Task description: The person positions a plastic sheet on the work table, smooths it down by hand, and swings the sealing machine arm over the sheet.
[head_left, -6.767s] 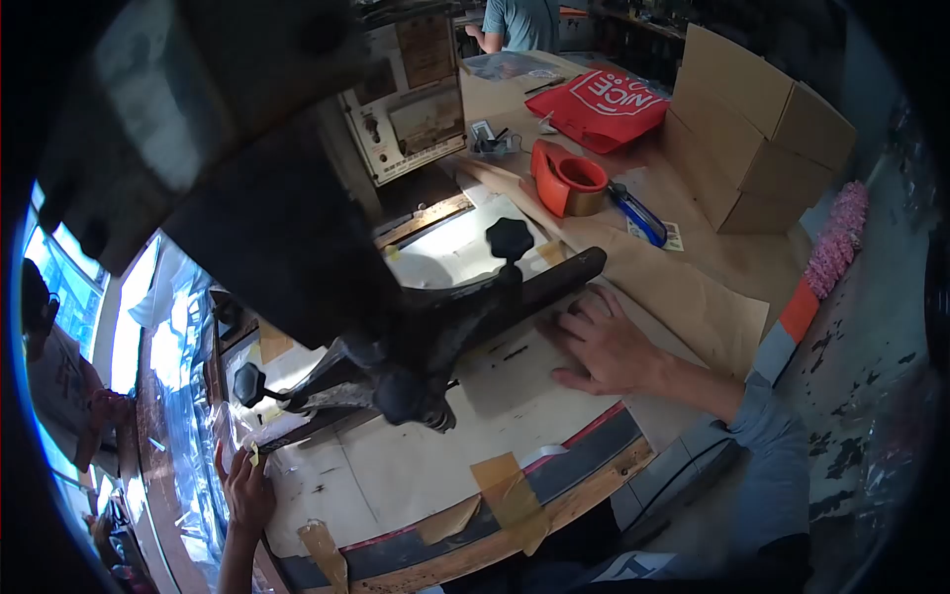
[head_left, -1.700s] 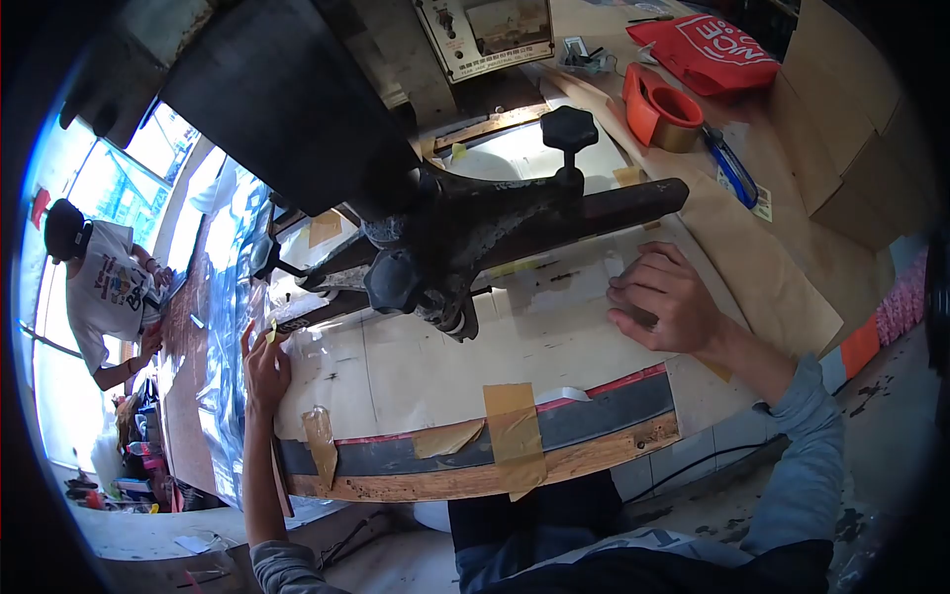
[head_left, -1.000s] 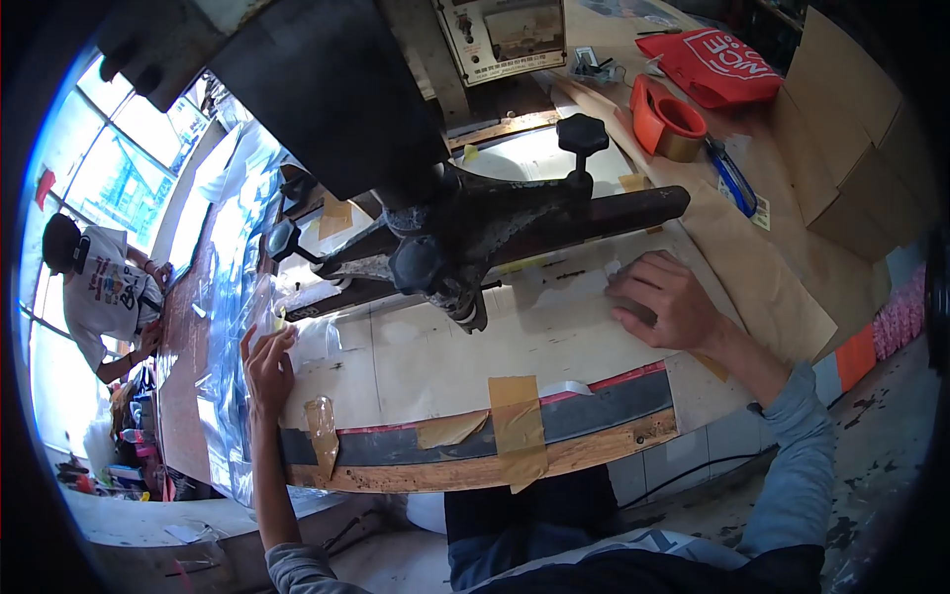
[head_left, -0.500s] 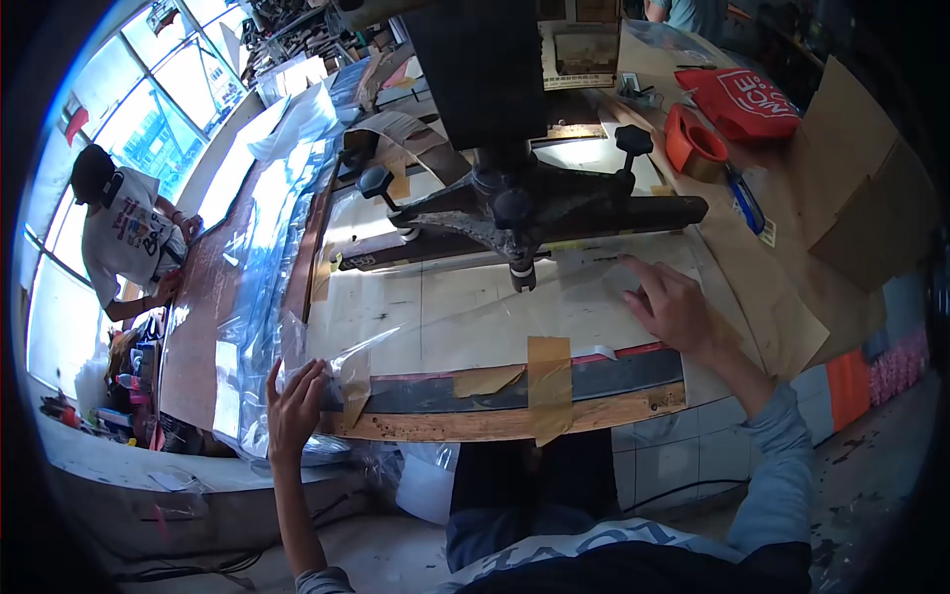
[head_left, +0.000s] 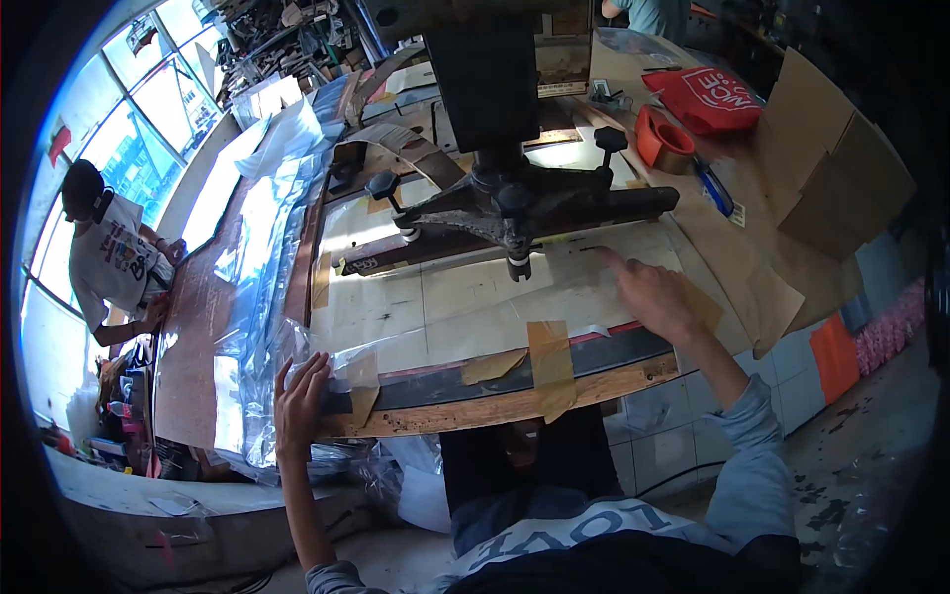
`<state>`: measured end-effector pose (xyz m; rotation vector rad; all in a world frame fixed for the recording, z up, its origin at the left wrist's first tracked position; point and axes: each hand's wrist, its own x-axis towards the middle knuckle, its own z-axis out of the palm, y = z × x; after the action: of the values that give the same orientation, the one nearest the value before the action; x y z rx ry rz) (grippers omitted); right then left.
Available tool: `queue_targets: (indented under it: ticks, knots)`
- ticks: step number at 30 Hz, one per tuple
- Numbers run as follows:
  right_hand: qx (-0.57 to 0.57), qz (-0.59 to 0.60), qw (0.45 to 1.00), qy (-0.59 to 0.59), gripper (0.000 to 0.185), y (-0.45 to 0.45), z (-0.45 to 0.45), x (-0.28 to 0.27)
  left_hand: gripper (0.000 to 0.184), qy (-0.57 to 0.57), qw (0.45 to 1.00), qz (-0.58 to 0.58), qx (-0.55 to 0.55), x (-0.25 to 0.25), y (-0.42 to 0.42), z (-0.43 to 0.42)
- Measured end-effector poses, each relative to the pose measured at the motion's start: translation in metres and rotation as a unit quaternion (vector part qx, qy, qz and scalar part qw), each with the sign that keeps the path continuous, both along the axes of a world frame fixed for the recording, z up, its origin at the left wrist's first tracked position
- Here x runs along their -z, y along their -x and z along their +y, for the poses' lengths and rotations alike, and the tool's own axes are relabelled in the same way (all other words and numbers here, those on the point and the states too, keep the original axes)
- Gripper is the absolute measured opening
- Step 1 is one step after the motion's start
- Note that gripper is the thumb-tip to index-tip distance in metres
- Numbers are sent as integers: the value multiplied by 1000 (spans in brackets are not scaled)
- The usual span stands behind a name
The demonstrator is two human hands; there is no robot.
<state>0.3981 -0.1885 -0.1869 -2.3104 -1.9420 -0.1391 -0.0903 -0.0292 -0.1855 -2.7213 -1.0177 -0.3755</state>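
My left hand (head_left: 300, 404) lies at the left end of the press bed, fingers stretched out along the edge beside crinkled clear plastic film (head_left: 265, 297). A thin clear sheet (head_left: 475, 322) covers the pale bed. My right hand (head_left: 653, 297) rests on the right side of that sheet with the index finger stretched out; its other fingers are partly hidden. Along the near side runs a wooden edge (head_left: 465, 411) with a dark strip and tan tape (head_left: 551, 366). Above the bed hangs a black metal press head (head_left: 510, 203) with knobs.
At the right lie an orange tape roll (head_left: 661, 139), a blue utility knife (head_left: 714, 188), a red bag (head_left: 708, 97) and open cardboard (head_left: 836, 163). A person (head_left: 109, 247) stands at the reddish-brown table (head_left: 188, 366) on the left. Another person (head_left: 653, 15) is partly visible at the back.
The clear sheet, lifted into a ridge before, now lies flatter. My right hand has lowered onto it, with the index finger pointing leftward. My left hand stays at the left edge.
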Motion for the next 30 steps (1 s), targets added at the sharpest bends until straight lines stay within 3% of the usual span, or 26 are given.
queue_targets:
  ticks: [5, 8, 11, 12, 20, 30]
  knots:
    - [-58, -14, 994, -92, 44, 0, -20, 25, 31, 48, 999, 22, -7, 0, 5, 3]
    - [35, 80, 996, -25, 35, 14, -31, 5, 46, 85, 996, 35, -16, -13, -3, -5]
    - [-32, -119, 978, -166, 36, 21, -37, 5, 58, 81, 993, 82, -36, -21, -15, -15]
    - [-38, -115, 982, -146, 37, 19, -38, 10, 61, 75, 991, 103, -42, -20, -19, -16]
    - [-43, -82, 992, -81, 56, 15, -47, 13, 55, -15, 992, 126, 1, -3, -22, -2]
    - [28, -94, 993, -62, 67, -24, -5, 15, 56, -27, 999, 26, 14, 2, -83, 50]
